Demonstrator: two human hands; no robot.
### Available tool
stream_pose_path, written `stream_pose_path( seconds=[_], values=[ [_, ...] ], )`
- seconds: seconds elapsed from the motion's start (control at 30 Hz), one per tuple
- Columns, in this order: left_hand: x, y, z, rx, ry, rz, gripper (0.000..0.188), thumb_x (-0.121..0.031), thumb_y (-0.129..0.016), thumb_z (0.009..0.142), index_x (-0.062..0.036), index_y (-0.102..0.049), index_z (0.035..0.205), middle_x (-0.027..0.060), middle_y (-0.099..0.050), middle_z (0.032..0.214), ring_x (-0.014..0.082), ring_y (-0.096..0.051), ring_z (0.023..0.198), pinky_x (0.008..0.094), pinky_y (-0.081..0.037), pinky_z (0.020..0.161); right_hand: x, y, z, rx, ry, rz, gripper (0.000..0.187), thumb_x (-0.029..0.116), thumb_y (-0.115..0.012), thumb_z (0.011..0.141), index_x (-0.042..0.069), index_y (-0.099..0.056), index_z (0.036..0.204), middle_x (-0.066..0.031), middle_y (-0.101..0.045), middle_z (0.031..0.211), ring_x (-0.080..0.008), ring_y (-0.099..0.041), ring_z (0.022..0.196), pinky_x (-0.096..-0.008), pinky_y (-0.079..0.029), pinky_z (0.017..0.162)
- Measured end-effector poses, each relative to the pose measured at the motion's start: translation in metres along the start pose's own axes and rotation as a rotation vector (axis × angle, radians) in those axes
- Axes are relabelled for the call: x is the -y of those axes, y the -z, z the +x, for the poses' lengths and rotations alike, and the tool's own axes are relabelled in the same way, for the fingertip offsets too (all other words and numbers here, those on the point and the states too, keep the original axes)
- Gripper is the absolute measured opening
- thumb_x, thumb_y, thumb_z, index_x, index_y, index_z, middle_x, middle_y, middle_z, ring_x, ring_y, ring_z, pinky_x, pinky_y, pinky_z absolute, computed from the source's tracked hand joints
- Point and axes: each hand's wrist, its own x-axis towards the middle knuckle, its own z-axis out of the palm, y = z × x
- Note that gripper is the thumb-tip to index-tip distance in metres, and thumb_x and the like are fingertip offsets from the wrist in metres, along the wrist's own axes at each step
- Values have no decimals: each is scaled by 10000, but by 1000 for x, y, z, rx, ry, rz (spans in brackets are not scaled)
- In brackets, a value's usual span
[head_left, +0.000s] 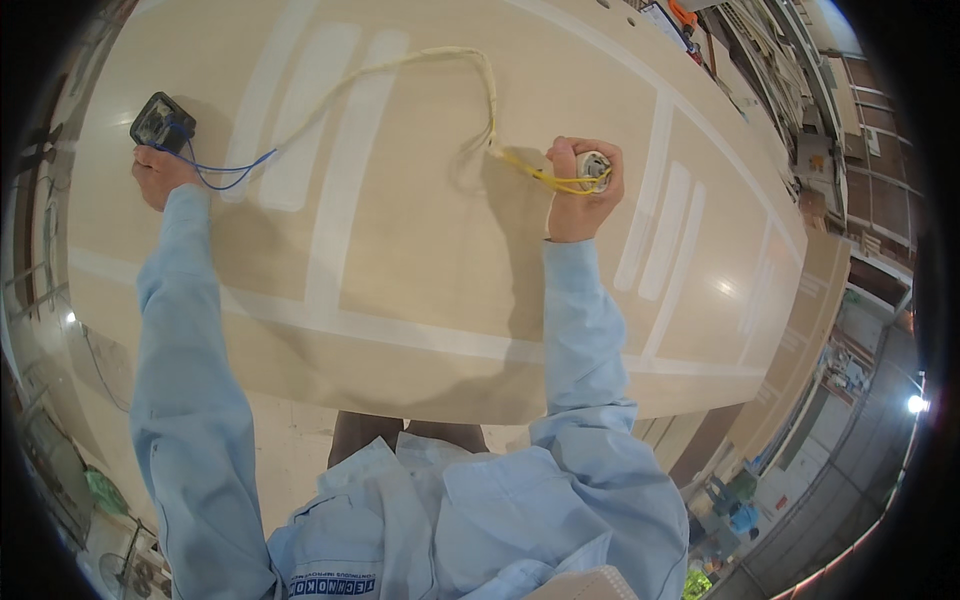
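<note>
My left hand (pixel 165 177) is closed on the lower edge of a black, rounded-square device (pixel 160 120), held over the left part of the pale board. Blue wires (pixel 232 172) loop out of it. In the right part of the view, my right hand (pixel 583 208) wraps round a whitish cylinder with a grey, metallic-looking end (pixel 594 171) turned up. Yellow wires (pixel 525 168) run to that end across my thumb. A cream-coloured cable (pixel 440 52) arches between the two, joining the blue wires to the yellow ones. What exactly either device is, I cannot tell.
A large beige board (pixel 430 260) with whitish stripes spreads beneath my hands, its near edge close to my body. Stacked panels or strips (pixel 765 60) lie beyond its far right side. An orange item (pixel 682 12) is at the top. A bright lamp (pixel 917 404) shines at right.
</note>
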Motion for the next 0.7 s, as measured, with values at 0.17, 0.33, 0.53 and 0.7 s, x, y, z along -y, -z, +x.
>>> stream_pose_path(
  seconds=[0.17,0.33,0.53,0.7],
  values=[
    [-4,4,-5,13,-2,-20,636,-506,-269,1004,-14,-616,1210,233,-668,1137,413,-627,1062,480,-491,939,9,17,-15,-105,77,98,192,38,-742,824,39,-565,899,-67,-646,830,-115,-616,732,-258,-507,637],
    [-8,7,-8,30,30,-53,636,-501,-281,1004,1,-612,1212,235,-663,1150,414,-617,1079,485,-482,942,9,15,-28,-3,-24,-27,200,39,-749,823,44,-566,903,-65,-644,833,-111,-607,731,-257,-505,648],
    [-7,7,-7,24,14,-60,638,-502,-286,1002,3,-607,1223,239,-657,1161,414,-610,1098,480,-480,953,19,30,-54,-39,-16,16,208,32,-746,822,43,-558,908,-73,-642,841,-121,-605,741,-266,-516,659],
    [-7,9,-8,32,24,-27,659,-518,-283,997,8,-600,1236,241,-647,1188,421,-590,1127,480,-440,997,19,29,-69,8,-11,-69,205,10,-736,821,44,-552,904,-88,-642,849,-130,-613,754,-270,-523,665]
  ],
)
